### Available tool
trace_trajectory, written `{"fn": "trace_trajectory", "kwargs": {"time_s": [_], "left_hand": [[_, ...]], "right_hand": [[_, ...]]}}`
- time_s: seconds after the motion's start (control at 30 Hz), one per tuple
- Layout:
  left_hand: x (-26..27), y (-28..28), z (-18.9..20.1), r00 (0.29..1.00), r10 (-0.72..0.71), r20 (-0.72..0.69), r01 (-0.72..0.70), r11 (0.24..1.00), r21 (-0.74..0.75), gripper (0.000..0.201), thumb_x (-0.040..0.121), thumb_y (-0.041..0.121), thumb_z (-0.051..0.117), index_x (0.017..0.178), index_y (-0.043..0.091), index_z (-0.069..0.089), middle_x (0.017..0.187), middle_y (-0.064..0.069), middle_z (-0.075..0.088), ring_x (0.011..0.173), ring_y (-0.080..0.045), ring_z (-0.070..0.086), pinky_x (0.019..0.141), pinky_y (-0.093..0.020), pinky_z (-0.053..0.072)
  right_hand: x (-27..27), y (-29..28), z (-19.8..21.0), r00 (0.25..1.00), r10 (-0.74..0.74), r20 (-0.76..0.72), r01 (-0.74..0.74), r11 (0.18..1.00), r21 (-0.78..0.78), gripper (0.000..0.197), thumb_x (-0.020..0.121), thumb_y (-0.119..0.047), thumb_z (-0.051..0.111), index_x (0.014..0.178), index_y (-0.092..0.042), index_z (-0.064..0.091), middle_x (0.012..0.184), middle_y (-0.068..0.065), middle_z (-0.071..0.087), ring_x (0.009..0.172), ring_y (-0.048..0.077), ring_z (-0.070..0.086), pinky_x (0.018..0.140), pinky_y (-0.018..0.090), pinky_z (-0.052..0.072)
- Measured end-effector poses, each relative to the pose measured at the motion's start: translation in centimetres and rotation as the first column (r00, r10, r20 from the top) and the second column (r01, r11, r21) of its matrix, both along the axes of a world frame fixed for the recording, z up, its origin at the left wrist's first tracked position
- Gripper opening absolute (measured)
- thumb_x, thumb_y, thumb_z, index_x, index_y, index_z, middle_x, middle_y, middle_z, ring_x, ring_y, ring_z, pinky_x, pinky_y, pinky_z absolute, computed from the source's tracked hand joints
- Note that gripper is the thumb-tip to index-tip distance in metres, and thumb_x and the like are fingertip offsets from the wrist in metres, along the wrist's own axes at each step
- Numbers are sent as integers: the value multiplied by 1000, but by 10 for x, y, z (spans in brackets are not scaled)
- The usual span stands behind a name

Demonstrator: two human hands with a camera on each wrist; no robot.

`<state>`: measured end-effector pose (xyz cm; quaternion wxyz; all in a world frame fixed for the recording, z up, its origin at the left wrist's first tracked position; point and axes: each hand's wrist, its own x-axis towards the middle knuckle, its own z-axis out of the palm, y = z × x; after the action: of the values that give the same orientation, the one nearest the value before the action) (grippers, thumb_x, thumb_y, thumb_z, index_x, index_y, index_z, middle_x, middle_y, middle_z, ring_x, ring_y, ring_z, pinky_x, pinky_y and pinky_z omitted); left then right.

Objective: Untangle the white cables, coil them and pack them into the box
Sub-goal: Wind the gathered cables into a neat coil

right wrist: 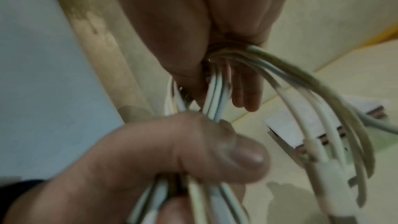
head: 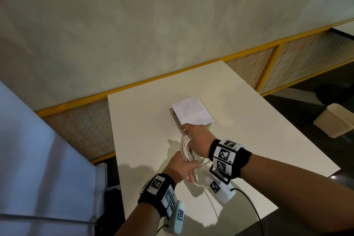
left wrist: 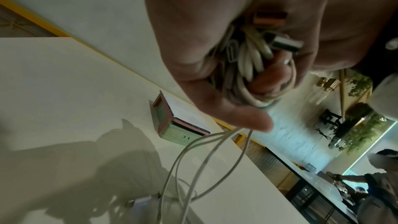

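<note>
A bundle of white cables (head: 185, 147) hangs coiled above the white table (head: 145, 124). My right hand (head: 195, 135) holds the top of the coil, and the loops pass through its palm (right wrist: 217, 81). My left hand (head: 180, 166) grips the coil's lower end in a fist, with cable loops and metal plugs (left wrist: 254, 57) bunched inside. Its thumb (right wrist: 206, 152) presses on the strands. Loose cable tails (left wrist: 202, 161) trail from the left hand down onto the table. The box (head: 208, 126), pink and green (left wrist: 172, 130), stands just beyond the right hand, with a white sheet of paper (head: 191, 111) on top of it.
A yellow-framed mesh barrier (head: 268, 67) runs behind the table. A cream bin (head: 335, 120) stands on the dark floor to the right. A pale blue panel (head: 38, 140) stands at the left. A black wire (head: 252, 209) runs from the wrist device over the table's near edge.
</note>
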<state>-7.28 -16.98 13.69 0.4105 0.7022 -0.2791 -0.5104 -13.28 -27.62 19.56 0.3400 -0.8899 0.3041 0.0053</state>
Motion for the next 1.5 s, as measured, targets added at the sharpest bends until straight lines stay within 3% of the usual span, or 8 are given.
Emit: {"fn": "trace_trajectory", "kwargs": {"time_s": [0.23, 0.43, 0.63, 0.83, 1.0, 1.17, 1.3, 1.5], "left_hand": [[-7, -1, -4, 980, 156, -123, -158, 988, 0, 8, 68, 9, 70, 65, 6, 64, 42, -8, 50, 35, -19, 48, 49, -23, 45], [-11, -3, -10, 930, 325, -173, -342, 937, -75, 42, 69, -5, 65, 104, 14, 49, 64, -11, 56, 42, -20, 45, 42, -23, 39], [-11, -8, -6, 873, 478, -92, -487, 859, -160, 56, 69, -4, 68, 115, 21, 48, 78, -7, 65, 59, -19, 56, 51, -30, 47], [-3, -11, 2, 887, 461, -1, -446, 856, -262, 66, 68, -4, 70, 120, 29, 45, 88, -1, 68, 72, -18, 63, 67, -33, 52], [-1, -15, 7, 904, 416, 99, -387, 895, -223, 21, 74, 1, 70, 73, 20, 60, 64, 5, 60, 59, -13, 49, 56, -21, 42], [6, -15, 2, 906, 409, 111, -388, 906, -170, 41, 68, 8, 78, 99, 15, 51, 95, -6, 53, 74, -15, 55, 60, -22, 46], [10, -13, 5, 961, 262, 92, -238, 946, -219, 17, 77, 8, 73, 77, 17, 58, 63, 4, 57, 55, -8, 48, 47, -12, 39], [2, -17, 11, 974, 214, 75, -184, 940, -288, 16, 86, 1, 57, 85, 18, 56, 69, -4, 55, 62, -14, 46, 51, -19, 41]], "right_hand": [[6, 2, -5, 994, 57, -90, -51, 997, 63, 37, 76, 7, 41, 108, -5, 55, 106, 20, 64, 96, 34, 60, 80, 41, 52], [9, 5, -2, 986, 113, -120, -115, 993, -16, 37, 76, 8, 41, 110, -2, 51, 105, 22, 62, 96, 35, 58, 81, 44, 49], [7, 5, 9, 989, 127, -70, -129, 991, -28, 39, 76, 7, 45, 113, -5, 50, 107, 21, 56, 96, 33, 55, 78, 40, 47], [10, 3, 17, 994, 112, -9, -113, 993, -36, 42, 74, 9, 46, 114, -4, 49, 107, 20, 56, 97, 33, 54, 77, 36, 42], [12, -2, 13, 994, 111, -2, -111, 994, -19, 40, 73, 10, 46, 111, -2, 49, 106, 21, 57, 96, 33, 54, 74, 34, 41], [12, -4, 10, 994, 106, 20, -105, 994, -23, 38, 73, 10, 44, 109, -2, 50, 105, 21, 59, 96, 33, 56, 76, 37, 44], [13, -4, 10, 994, 62, 89, -64, 998, 23, 39, 71, 12, 41, 105, -1, 53, 104, 22, 60, 96, 34, 57, 75, 35, 45], [17, -2, 10, 976, -109, 190, 66, 973, 219, 48, 70, 12, 35, 107, -7, 60, 99, 11, 59, 90, 26, 58, 53, 14, 48]]}}
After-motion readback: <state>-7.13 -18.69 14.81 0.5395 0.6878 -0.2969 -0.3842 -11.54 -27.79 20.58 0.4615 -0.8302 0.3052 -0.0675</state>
